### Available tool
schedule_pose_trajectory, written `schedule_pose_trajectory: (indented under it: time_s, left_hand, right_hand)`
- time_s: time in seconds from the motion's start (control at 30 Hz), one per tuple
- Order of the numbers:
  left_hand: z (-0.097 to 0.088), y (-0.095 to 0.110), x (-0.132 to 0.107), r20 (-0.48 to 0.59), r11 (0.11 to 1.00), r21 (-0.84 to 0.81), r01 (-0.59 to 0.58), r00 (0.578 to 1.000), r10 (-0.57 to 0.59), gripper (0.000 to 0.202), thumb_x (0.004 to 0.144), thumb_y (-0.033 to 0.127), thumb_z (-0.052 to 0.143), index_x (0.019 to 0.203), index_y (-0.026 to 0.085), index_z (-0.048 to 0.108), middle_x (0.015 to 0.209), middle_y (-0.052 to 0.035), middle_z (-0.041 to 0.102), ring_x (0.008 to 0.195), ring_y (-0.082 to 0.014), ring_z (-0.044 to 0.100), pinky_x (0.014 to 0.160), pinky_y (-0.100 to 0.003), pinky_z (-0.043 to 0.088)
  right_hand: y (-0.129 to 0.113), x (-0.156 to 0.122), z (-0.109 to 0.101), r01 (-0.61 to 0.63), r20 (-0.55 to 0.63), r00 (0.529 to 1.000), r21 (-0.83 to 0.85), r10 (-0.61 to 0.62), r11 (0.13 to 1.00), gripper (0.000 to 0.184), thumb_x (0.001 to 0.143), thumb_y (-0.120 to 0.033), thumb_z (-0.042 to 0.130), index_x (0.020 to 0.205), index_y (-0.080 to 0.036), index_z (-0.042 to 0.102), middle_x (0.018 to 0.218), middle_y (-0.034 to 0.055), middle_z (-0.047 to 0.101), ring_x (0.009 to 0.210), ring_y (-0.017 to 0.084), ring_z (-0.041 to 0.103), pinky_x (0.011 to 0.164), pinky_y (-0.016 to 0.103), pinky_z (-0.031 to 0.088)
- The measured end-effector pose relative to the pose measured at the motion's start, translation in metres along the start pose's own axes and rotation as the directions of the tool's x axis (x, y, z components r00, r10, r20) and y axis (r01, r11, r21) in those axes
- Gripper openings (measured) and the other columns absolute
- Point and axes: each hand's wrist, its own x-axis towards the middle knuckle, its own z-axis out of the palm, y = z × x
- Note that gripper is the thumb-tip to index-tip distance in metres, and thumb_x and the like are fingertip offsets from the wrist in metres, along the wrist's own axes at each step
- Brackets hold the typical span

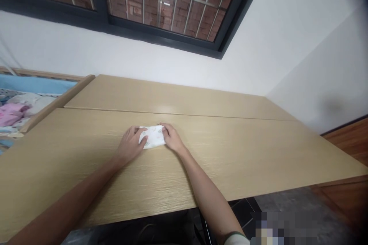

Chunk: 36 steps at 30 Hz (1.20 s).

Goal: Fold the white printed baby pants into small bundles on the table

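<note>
On the light wooden table (247,149) lies a small white folded cloth (154,136) with a sparse printed pattern, roughly rectangular. My left hand (132,141) grips its left end, the thumb resting on top. At the right end, my right hand (171,136) holds the other edge with its fingers bent round it. Both hands are closed on the cloth, and their fingertips are partly hidden. The cloth seems to rest on the tabletop between them.
A wooden crib (61,97) with blue lining and pink and white cloths stands against the table's left end. A white wall (184,63) and a barred window (172,4) rise behind. Below the front edge are dark things and a grey floor (287,203).
</note>
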Motion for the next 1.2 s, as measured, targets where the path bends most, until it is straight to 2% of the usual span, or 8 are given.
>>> schedule_pose_trajectory:
  time_s: [0.3, 0.5, 0.83, 1.2]
  left_hand:
    - [0.0032, -0.0003, -0.0027, -0.017, 1.000, 0.005, 0.005, 1.000, -0.005, 0.039, 0.095, 0.039, 0.048, 0.127, 0.022, 0.060, 0.127, -0.0133, 0.051, 0.122, -0.0316, 0.053, 0.106, -0.050, 0.046]
    - [0.0030, -0.0008, -0.0038, -0.029, 1.000, 0.007, -0.021, 0.999, 0.021, 0.039, 0.094, 0.040, 0.050, 0.126, 0.020, 0.061, 0.131, -0.0139, 0.049, 0.121, -0.0314, 0.054, 0.108, -0.051, 0.045]
    - [-0.0003, 0.0039, -0.0074, -0.011, 0.999, -0.020, -0.041, 0.999, 0.040, 0.040, 0.095, 0.038, 0.049, 0.129, 0.018, 0.057, 0.147, -0.0155, 0.043, 0.132, -0.0329, 0.048, 0.113, -0.053, 0.041]
    - [-0.0048, 0.0073, -0.0079, 0.012, 0.998, 0.043, -0.035, 0.999, 0.034, 0.044, 0.097, 0.045, 0.045, 0.131, 0.018, 0.054, 0.151, -0.0180, 0.043, 0.138, -0.0352, 0.045, 0.113, -0.055, 0.040]
  right_hand:
    - [-0.0064, -0.0034, -0.0022, -0.039, -0.008, 0.999, -0.009, 0.039, 0.999, 0.040, 0.102, -0.031, 0.040, 0.133, -0.017, 0.061, 0.133, 0.0139, 0.064, 0.125, 0.023, 0.057, 0.110, 0.040, 0.042]
    - [-0.0042, -0.0039, -0.0005, -0.001, -0.019, 1.000, -0.034, 0.000, 0.999, 0.040, 0.102, -0.031, 0.040, 0.133, -0.015, 0.059, 0.133, 0.0148, 0.063, 0.127, 0.023, 0.056, 0.109, 0.039, 0.042]
    - [-0.0049, -0.0034, 0.0000, 0.048, -0.019, 0.999, -0.088, -0.050, 0.995, 0.039, 0.103, -0.030, 0.039, 0.132, -0.016, 0.060, 0.132, 0.0148, 0.063, 0.125, 0.023, 0.056, 0.109, 0.040, 0.041]
    - [-0.0084, -0.0051, -0.0020, 0.047, -0.018, 0.999, -0.124, -0.050, 0.991, 0.039, 0.103, -0.028, 0.038, 0.133, -0.015, 0.059, 0.129, 0.0148, 0.063, 0.120, 0.022, 0.057, 0.109, 0.040, 0.042]
